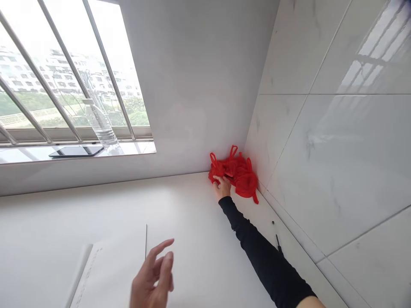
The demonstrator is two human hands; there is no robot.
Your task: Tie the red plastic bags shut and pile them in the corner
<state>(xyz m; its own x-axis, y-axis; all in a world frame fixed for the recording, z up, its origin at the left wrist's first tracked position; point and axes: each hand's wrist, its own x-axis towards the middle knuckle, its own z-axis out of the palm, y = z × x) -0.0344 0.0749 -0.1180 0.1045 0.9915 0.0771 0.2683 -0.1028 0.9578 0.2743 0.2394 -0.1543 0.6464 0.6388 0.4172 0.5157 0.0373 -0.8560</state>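
Note:
At the far back corner of the white tabletop lies a heap of red plastic bags [245, 184] with their loop handles sticking up. My right hand [222, 187], at the end of a black sleeve, is closed on the left side of the heap, its fingertips partly hidden in the red plastic. Nearer to me, my left hand [153, 273] hovers over the table with thumb and index finger apart and nothing between them. Just left of it lies an open white notebook [112, 269], its lower part cut off by the frame.
A barred window is at upper left, with a clear water bottle [102, 126] and a dark tablet [77, 151] on its sill [138, 148]. A marbled tile wall [346, 171] bounds the table at right. Beside my right forearm lies a thin black tool [278, 243].

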